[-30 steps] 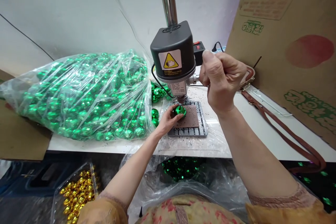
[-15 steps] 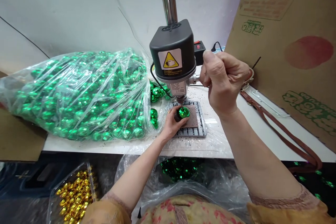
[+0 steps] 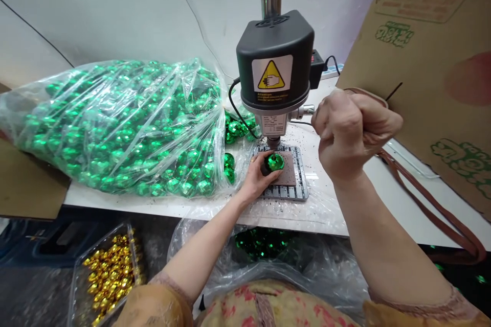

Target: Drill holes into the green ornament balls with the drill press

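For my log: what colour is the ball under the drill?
Shiny faceted green ball, clearest in the head view.

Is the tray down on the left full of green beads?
No, the clear tray below the table holds gold beads; the green ones fill the plastic bag.

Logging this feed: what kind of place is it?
Probably a small craft workshop: a bench drill press, a big bag of green faceted balls, and a tray of gold beads below.

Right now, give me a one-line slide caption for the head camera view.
Left hand holds a green faceted ball under a small bench drill while right hand grips its lever.
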A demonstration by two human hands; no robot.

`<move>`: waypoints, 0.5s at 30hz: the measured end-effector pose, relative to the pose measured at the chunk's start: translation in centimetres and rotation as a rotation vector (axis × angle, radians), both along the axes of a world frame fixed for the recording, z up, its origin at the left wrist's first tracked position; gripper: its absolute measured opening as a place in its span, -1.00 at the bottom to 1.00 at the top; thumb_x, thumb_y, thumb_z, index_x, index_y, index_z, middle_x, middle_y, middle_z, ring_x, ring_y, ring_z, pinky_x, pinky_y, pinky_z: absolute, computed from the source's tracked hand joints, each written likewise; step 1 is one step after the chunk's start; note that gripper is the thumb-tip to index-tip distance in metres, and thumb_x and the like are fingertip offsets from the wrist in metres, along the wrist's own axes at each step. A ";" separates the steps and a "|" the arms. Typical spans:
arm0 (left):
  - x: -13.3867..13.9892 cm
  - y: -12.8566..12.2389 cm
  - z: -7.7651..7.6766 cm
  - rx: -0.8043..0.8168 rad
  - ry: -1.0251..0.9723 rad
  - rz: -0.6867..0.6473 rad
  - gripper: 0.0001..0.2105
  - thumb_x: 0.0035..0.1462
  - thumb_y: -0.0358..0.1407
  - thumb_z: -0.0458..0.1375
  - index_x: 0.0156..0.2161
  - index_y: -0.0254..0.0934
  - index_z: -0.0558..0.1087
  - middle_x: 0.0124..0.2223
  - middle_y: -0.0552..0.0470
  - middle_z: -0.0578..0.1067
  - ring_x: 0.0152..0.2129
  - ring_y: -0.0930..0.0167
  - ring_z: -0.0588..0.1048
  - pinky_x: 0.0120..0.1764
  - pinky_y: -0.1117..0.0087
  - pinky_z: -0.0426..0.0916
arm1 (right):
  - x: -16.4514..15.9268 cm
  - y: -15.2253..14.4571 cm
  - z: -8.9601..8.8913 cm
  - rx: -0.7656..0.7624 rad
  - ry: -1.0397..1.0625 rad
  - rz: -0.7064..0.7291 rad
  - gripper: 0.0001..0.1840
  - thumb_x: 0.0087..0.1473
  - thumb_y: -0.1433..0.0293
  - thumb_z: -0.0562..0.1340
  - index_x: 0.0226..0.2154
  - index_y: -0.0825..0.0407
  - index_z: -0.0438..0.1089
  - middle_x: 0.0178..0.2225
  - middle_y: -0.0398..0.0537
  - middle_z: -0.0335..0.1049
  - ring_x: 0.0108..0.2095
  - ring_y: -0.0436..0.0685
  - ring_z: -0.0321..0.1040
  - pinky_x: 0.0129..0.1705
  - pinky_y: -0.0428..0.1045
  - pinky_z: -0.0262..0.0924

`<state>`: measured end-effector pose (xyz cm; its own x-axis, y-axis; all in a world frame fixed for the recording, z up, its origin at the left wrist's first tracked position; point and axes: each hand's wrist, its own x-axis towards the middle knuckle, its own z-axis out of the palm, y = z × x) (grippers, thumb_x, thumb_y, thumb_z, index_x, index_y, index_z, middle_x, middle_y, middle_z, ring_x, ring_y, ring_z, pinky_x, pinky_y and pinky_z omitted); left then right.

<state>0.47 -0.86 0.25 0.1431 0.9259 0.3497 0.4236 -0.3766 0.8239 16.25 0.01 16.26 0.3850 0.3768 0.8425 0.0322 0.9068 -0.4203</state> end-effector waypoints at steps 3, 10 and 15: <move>0.0 0.0 0.1 0.006 -0.009 -0.015 -0.51 0.09 -0.23 0.39 0.13 -0.19 0.43 0.10 -0.10 0.51 0.08 0.20 0.46 0.14 0.16 0.35 | -0.1 -0.1 -0.1 0.029 -0.005 -0.035 -0.37 0.20 0.25 0.23 -0.72 0.01 -0.11 -0.75 -0.25 -0.18 -0.70 -0.11 -0.15 -0.57 0.03 -0.24; -0.1 0.0 0.0 0.015 -0.005 -0.022 -0.51 0.12 -0.21 0.38 0.14 -0.20 0.42 0.09 -0.12 0.50 0.08 0.20 0.45 0.15 0.16 0.34 | -0.4 0.0 -0.5 0.124 0.034 -0.016 -0.39 0.16 0.37 0.24 -0.72 0.05 -0.13 -0.75 -0.28 -0.14 -0.71 -0.14 -0.15 -0.51 0.02 -0.09; -0.1 0.0 -0.1 0.007 -0.022 -0.036 -0.51 0.12 -0.22 0.38 0.14 -0.19 0.42 0.10 -0.11 0.49 0.11 0.19 0.43 0.16 0.15 0.35 | 0.4 -0.9 -0.9 0.012 -0.062 -0.057 -0.40 0.18 0.31 0.22 -0.70 0.03 -0.12 -0.73 -0.24 -0.10 -0.68 -0.10 -0.07 -0.53 0.02 -0.11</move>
<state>0.39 -0.86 0.13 0.1682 0.9179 0.3594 0.3914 -0.3968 0.8303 16.69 -0.85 15.33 0.3528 0.3453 0.8697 0.1093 0.9079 -0.4048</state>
